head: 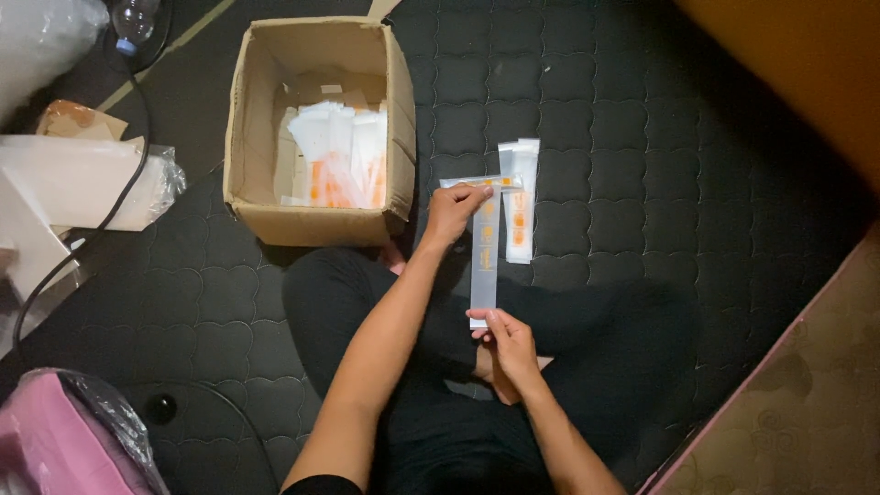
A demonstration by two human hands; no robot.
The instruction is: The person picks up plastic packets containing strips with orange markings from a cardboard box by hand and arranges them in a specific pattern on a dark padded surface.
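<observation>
Head view, left hand: the left hand (456,209) reaches out to the far end of a long translucent plastic sleeve (483,266), its fingers pressed together on that end, gripping it.
Head view, right hand: the right hand (507,346) is near the body, fingers pinched closed on the near end of the same sleeve.
Sleeve: it stretches between the two hands, running from near to far over the person's lap and the black quilted mat (623,137); a small orange print shows on its far half.
Finished pile: a small stack of similar white and orange sleeves (519,197) lies on the mat just right of the left hand, touching the held sleeve's far end or very close to it; which, I cannot tell.
Cardboard box: an open brown cardboard box (247,137) stands on the mat at far left of the hands, flaps up.
Box contents: a loose heap of white packets with orange marks (344,160) fills its right half; the bottom shows bare at the left.
Left edge: a crumpled clear plastic bag with white sheets (82,179) lies beside the box, and a black cable (119,197) crosses it.
Near left corner: a pink bundle in clear plastic (64,440) sits there.
Far left corner: a clear bottle with a blue cap (133,23).
</observation>
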